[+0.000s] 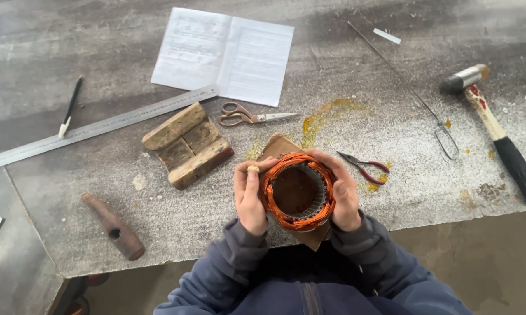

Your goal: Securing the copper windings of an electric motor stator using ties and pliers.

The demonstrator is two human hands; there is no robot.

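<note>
A round motor stator (297,191) with orange copper windings around its rim stands on a brown cardboard piece (278,146) at the near edge of a grey workbench (391,175). My left hand (249,195) grips its left side, thumb on the winding. My right hand (341,191) grips its right side, fingers curled over the top of the coil.
Scissors (253,115) and a wooden block (187,144) lie behind the stator, red-handled pliers (365,166) to its right. A hammer (496,128), a long wire tool (409,87), an open booklet (225,53), a steel ruler (99,127), a pen (70,106) and a rusty hammer head (113,226) lie around.
</note>
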